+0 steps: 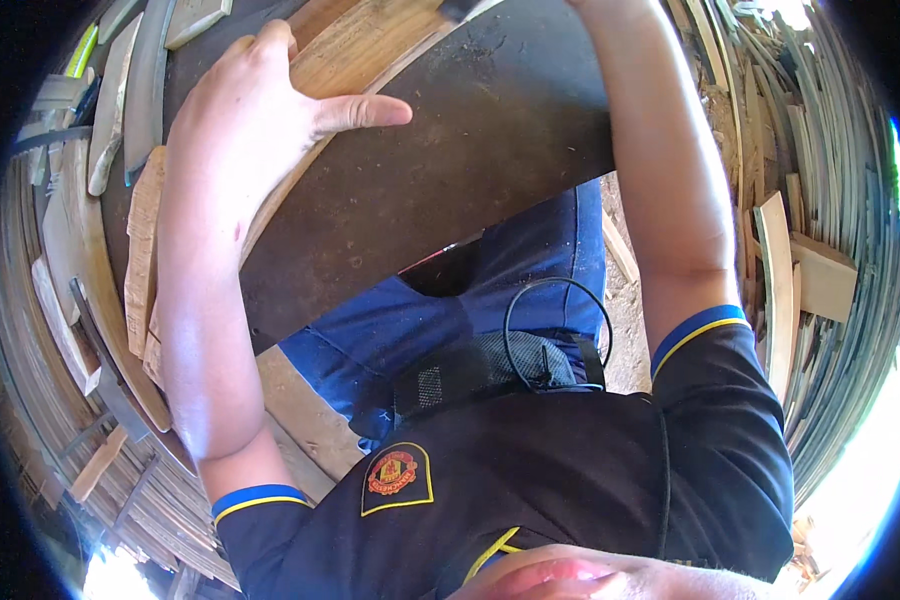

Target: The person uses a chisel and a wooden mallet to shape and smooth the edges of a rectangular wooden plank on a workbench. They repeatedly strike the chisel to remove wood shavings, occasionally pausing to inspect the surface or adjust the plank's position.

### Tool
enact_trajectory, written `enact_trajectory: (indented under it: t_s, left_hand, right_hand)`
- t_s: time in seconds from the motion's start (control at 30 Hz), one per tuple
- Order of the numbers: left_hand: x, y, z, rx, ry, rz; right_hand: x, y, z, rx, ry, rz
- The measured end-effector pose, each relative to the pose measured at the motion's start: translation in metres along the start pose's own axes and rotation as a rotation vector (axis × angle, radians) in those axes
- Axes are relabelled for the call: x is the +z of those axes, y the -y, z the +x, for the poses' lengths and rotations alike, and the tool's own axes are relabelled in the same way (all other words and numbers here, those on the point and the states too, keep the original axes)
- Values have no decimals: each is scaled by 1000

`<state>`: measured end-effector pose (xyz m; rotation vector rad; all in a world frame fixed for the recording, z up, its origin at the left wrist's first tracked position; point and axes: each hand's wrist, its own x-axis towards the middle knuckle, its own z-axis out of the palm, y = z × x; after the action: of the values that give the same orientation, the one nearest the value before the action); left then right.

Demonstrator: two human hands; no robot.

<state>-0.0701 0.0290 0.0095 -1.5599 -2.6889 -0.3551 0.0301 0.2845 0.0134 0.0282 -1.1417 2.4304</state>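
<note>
Wood: pale curved wooden strip [355, 55] lying flat on the dark counter [440, 170], one end running off toward the top edge of the view, the near end bending down toward the left edge.
Left hand: left hand [255, 115] spread flat on top of the strip, palm down, fingers splayed over its far edge and thumb stretched out to the right; not clenched, pressing rather than gripping, apparently to pin the strip against the counter so it cannot slide.
Right hand: right forearm [660, 170] reaching up across the counter's right side; hand itself out of view past the top edge, so cannot tell whether clenched, released or grasping anything.
Counter: dark, scuffed, dusty sheet, tilted in the view, overhanging the lap in blue trousers [440, 330]; height seems suited to seated work with both arms extended forward.
Offcuts: rough pale wood pieces [142, 260] stacked along the counter's left edge, just beside the left forearm, kept off the working area yet near.
Surroundings: many thin bent wooden slats [820, 200] piled around the right side, more slats [40, 330] on the left, well apart from the strip.
Clothing: dark shirt with blue-and-yellow sleeve trim [695, 330], black cable loop [555, 320] hanging at the waist, away from the counter.
</note>
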Motion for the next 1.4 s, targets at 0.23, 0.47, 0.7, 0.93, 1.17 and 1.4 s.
enact_trajectory:
  t_s: [0.23, 0.47, 0.7, 0.93, 1.17, 1.4]
  left_hand:
    - [-4, -5, 3, -44, 74, 3]
    - [-10, -11, 5, -61, 103, -60]
    - [-10, -10, 3, -51, 104, -45]
    - [-6, -13, 2, -89, 102, -8]
    - [-9, -11, 3, -18, 55, -39]
    - [-16, -17, 6, -102, 172, 12]
  right_hand:
    - [10, -13, -4, 45, 35, 44]
    - [-3, -4, 2, 3, 53, 45]
    - [11, -16, 2, 50, 43, 23]
    - [22, -35, -1, 95, 51, 35]
    - [-1, -2, 2, -60, -101, -35]
    - [35, -28, -3, 94, 73, 12]
